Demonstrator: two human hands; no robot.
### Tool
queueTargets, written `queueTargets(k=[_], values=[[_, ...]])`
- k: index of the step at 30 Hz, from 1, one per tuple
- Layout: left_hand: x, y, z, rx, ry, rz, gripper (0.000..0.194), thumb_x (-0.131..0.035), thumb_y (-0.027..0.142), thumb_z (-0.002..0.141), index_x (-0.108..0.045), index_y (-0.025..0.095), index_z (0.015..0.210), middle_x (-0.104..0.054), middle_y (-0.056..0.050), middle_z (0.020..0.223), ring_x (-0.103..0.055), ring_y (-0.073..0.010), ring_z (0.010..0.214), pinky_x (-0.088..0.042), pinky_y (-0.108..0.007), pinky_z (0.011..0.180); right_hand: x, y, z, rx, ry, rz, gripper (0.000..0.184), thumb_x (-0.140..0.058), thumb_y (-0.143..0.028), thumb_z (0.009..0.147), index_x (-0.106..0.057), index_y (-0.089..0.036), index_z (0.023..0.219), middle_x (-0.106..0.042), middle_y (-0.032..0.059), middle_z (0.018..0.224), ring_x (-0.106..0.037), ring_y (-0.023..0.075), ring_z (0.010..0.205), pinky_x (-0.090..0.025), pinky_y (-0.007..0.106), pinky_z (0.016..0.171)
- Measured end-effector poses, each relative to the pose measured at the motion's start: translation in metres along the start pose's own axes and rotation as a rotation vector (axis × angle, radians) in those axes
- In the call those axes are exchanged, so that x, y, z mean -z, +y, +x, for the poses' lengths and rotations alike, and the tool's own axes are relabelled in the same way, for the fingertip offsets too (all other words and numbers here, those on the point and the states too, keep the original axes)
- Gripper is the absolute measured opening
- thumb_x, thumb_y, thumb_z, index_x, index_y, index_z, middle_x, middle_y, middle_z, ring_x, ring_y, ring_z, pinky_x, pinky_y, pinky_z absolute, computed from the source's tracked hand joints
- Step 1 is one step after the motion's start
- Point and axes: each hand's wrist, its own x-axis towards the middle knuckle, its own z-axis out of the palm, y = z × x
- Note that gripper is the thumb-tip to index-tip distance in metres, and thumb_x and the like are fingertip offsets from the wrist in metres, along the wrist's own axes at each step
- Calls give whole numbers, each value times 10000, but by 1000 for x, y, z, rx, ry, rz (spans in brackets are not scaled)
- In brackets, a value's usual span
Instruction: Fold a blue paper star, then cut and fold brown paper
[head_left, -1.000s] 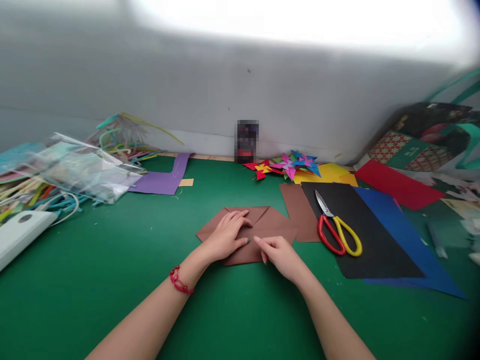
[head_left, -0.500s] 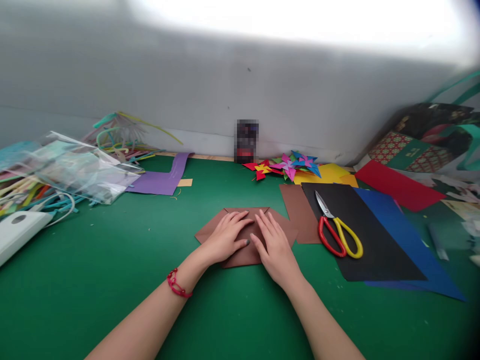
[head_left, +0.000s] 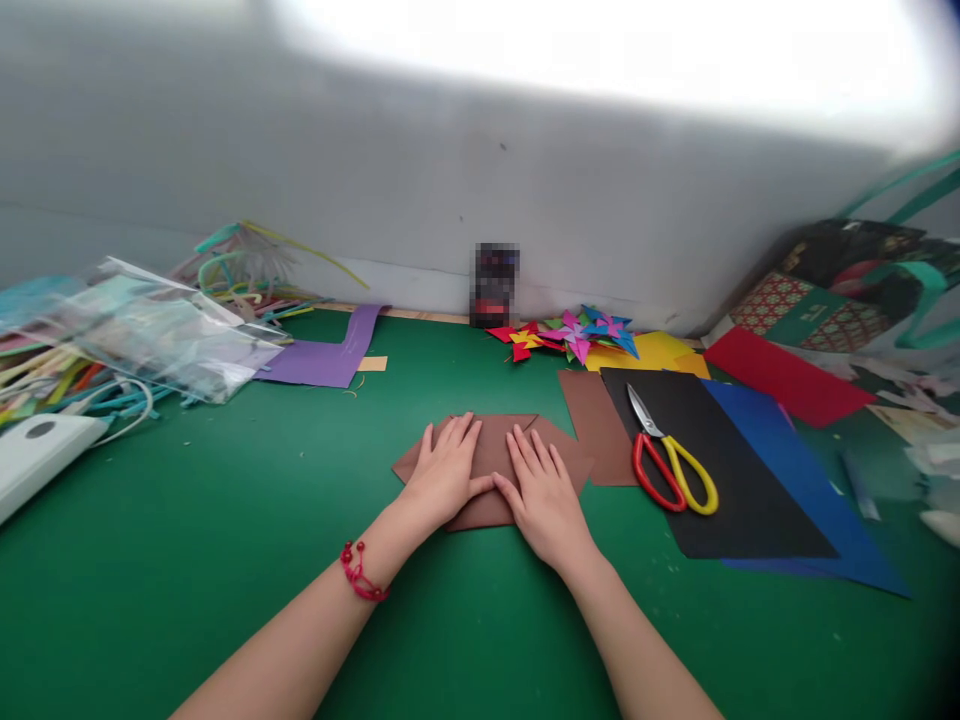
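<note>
A folded sheet of brown paper [head_left: 491,455] lies flat on the green table [head_left: 247,520], with pointed flaps at its left and right sides. My left hand [head_left: 446,470] rests palm down on its left part, fingers spread. On the right part lies my right hand [head_left: 544,485], flat too, with its fingers stretched out. The two thumb tips meet, or nearly meet, over the middle of the paper. Parts of the folds are hidden under both hands.
Scissors [head_left: 667,455] with red and yellow handles lie on black paper [head_left: 750,500] at right, over brown and blue sheets [head_left: 847,530]. Folded paper stars [head_left: 577,330] sit at the back. Purple paper [head_left: 322,362], a plastic bag [head_left: 202,340] and a white device [head_left: 41,460] are at left.
My left fingers have swung to point more straight ahead and spread apart. My right hand has shifted slightly left, bringing the thumbs together. The paper stays in place.
</note>
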Motion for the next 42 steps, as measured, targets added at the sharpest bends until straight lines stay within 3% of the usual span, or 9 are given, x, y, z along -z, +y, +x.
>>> queueTargets(k=[9,16,19,22,28,33,38,42], values=[[3,1,-1,10,-59,28,685,-413,506,797,-233,143,1349,-178,-79,1431,-151,-251,1305,-110,-541,1020,2,-1,1,-9,-27,16,560,-233,-483,878,-248,-196,1358,-194,18,1430,-126,206,1316,-144,415,1062],[2,1,-2,-1,-45,11,661,-427,479,798,-255,140,1338,-184,-92,1430,-158,-261,1302,-111,-548,1018,14,0,2,-89,32,115,559,-225,-463,885,-134,-221,1381,-105,13,1450,-57,196,1324,-179,434,1048],[3,1,-3,-2,-32,-12,670,-456,472,786,-258,142,1334,-210,-107,1422,-168,-274,1298,-124,-555,1011,28,-3,14,-86,89,72,551,-223,-455,888,-154,-215,1379,-119,25,1448,-58,212,1324,-156,469,1044],[5,2,-3,-9,-28,-33,655,-470,460,783,-272,147,1324,-226,-121,1416,-170,-279,1297,-127,-567,1004,37,-9,35,10,113,29,536,-209,-437,895,-174,-204,1377,-138,28,1444,-55,209,1325,-149,462,1047],[7,3,-2,4,-54,-40,639,-480,442,780,-299,137,1312,-227,-125,1415,-159,-275,1301,-115,-552,1015,13,-6,67,211,-61,-1,552,-194,-470,887,-251,-182,1354,-189,31,1432,-89,181,1322,-118,425,1060],[6,4,-1,15,-63,-20,649,-478,441,781,-290,140,1324,-217,-113,1418,-157,-274,1302,-104,-551,1017,-4,6,65,215,-118,42,557,-175,-473,889,-188,-190,1368,-160,27,1439,-90,146,1320,-113,388,1064],[4,2,-1,8,-49,-8,638,-477,433,783,-298,138,1319,-218,-107,1418,-170,-262,1300,-111,-544,1019,-2,8,68,181,-162,138,552,-161,-490,885,-212,-213,1360,-157,16,1438,-89,137,1319,-100,386,1067],[1,1,-1,1,-42,-3,668,-483,446,774,-276,138,1329,-208,-106,1421,-173,-264,1299,-106,-551,1017,0,13,73,111,-201,352,540,-151,-499,884,-282,-232,1335,-217,7,1421,-137,128,1311,-102,386,1070]])
